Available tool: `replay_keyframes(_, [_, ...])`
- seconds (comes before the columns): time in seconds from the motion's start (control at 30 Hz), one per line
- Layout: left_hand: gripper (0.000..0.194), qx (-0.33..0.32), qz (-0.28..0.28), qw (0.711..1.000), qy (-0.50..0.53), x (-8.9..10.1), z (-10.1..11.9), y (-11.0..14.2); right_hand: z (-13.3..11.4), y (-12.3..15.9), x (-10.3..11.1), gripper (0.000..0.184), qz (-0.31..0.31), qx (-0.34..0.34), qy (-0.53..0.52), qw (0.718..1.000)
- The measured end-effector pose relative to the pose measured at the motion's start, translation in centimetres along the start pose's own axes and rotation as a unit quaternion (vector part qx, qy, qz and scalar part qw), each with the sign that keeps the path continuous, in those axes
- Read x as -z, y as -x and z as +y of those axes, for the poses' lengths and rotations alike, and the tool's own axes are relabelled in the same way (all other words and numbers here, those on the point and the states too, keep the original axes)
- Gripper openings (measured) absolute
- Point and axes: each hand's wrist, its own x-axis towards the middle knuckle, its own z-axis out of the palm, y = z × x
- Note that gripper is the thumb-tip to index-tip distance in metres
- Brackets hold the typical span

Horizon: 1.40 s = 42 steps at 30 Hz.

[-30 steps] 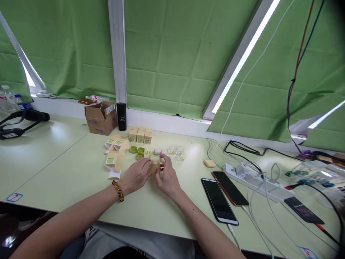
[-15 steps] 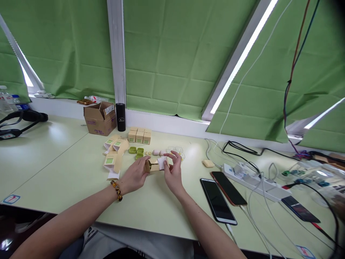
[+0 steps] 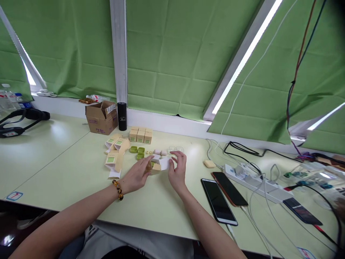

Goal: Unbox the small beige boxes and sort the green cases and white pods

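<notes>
My left hand (image 3: 136, 175), with a beaded bracelet at the wrist, is closed on the left side of a small kraft cardboard box (image 3: 155, 169). The box is open, its white-lined flap (image 3: 164, 164) standing out to the right, and something green shows inside. At that flap's right edge, the thumb and curled fingers of my right hand (image 3: 178, 172) hold on. Just beyond the box lie several small green trays (image 3: 140, 156), tiny yellow pieces and pale pink cylinders (image 3: 160, 152). Clear plastic pieces (image 3: 176, 149) lie behind my right fingers, partly hidden.
Unfolded box blanks (image 3: 112, 158) lie to the left, with closed small boxes (image 3: 140, 135) behind. A brown carton (image 3: 101, 118) and black tumbler (image 3: 122, 116) stand at the back. Right: phones (image 3: 219, 201), a power strip (image 3: 256, 182), cables, and a cream-coloured block (image 3: 209, 164).
The box's white flap has swung outward to the right and lies more open. My right hand has shifted slightly right with it; my left hand keeps its hold. The view has moved a little.
</notes>
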Motion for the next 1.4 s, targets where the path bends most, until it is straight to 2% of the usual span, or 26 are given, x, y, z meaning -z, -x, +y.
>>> replay_keyframes(0.1, [0.074,0.001,0.006,1.0,0.0,0.0,0.1,-0.1,-0.3,0.3,0.0,0.04,-0.036,0.128,0.086,0.987])
replay_keyframes(0.17, [0.076,0.002,0.017,1.0,0.002,0.1,0.1,-0.1,-0.5,0.5,-0.1,0.048,-0.06,0.168,0.109,0.978])
replay_keyframes(0.27, [0.077,0.009,0.033,0.999,0.008,0.2,0.0,-0.2,-0.5,0.8,-0.1,0.05,-0.053,0.194,0.118,0.972])
replay_keyframes(0.37, [0.076,0.016,0.046,0.999,0.013,0.1,-0.1,-0.2,-0.4,1.0,0.1,0.04,-0.027,0.206,0.118,0.971])
replay_keyframes(0.57, [0.074,0.013,0.062,0.998,0.008,0.2,-0.2,-0.2,-1.0,1.4,0.2,0.03,-0.088,0.228,0.12,0.962])
replay_keyframes(0.7, [0.075,-0.013,0.058,0.998,-0.021,0.5,0.1,-0.4,-1.7,1.4,0.5,0.028,-0.053,0.238,0.104,0.964])
replay_keyframes(0.8, [0.073,-0.04,0.053,0.996,-0.053,0.6,0.5,-0.5,-2.0,1.2,0.7,0.032,-0.024,0.202,0.097,0.974])
replay_keyframes(0.9, [0.071,-0.064,0.046,0.993,-0.083,0.7,0.8,-0.6,-2.1,1.0,0.6,0.023,-0.018,0.165,0.105,0.981])
replay_keyframes(1.1, [0.078,-0.1,0.025,0.982,-0.156,0.4,0.8,-0.2,-1.4,1.3,-0.7,0.009,-0.067,0.079,0.114,0.988])
replay_keyframes(1.27, [0.085,-0.088,-0.002,0.976,-0.198,0.0,0.9,0.0,-0.5,1.7,-1.6,0.009,-0.079,-0.017,0.044,0.996])
replay_keyframes(1.4, [0.084,-0.071,0.026,0.977,-0.199,0.4,0.9,-0.3,-0.3,1.2,-1.5,0.015,-0.074,-0.086,-0.07,0.991])
